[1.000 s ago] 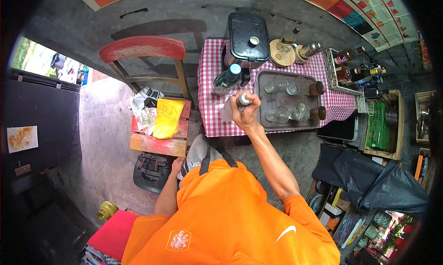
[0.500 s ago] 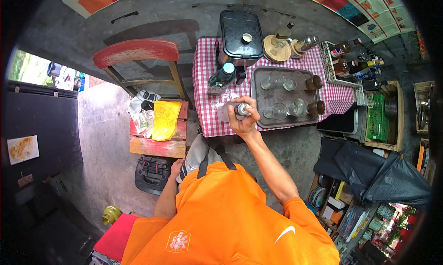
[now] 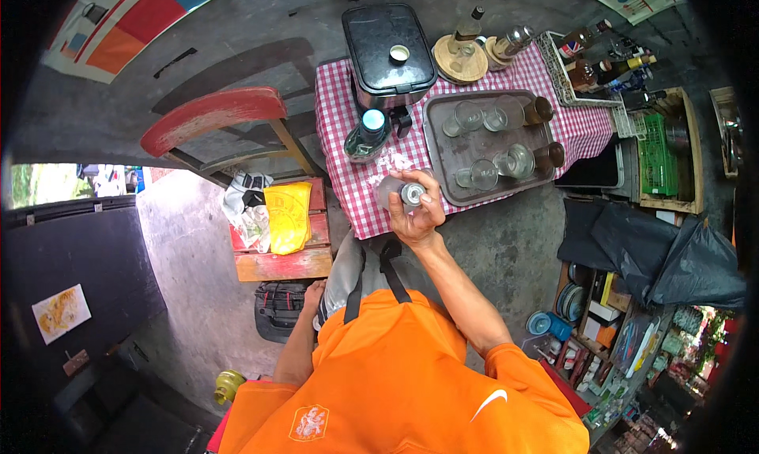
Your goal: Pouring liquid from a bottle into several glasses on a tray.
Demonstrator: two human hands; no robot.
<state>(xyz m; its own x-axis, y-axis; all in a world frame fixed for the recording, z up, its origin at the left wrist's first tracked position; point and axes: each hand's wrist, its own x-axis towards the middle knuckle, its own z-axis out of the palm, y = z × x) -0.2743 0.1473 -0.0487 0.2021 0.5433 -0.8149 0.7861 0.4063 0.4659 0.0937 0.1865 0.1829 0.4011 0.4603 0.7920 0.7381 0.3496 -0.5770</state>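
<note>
My right hand is closed around the upper part of a clear, frosted-looking bottle, seen from above with its round top facing me. It is over the near edge of a red-and-white checked tablecloth. Just right of this hand lies a brown tray with several clear and brown-tinted glasses on it. Beyond the hand, a dark bottle with a light-blue cap stands on the cloth. My left hand hangs low beside my thigh, its fingers too hidden to judge.
A black lidded container stands at the back of the table, near a round wooden board. Bottles fill a white rack at the right. To the left is a red wooden chair bearing a yellow bag.
The view has shifted, so the table sits slightly further left. My right hand still grips the bottle, whose top now faces me more directly. My left arm stays low.
</note>
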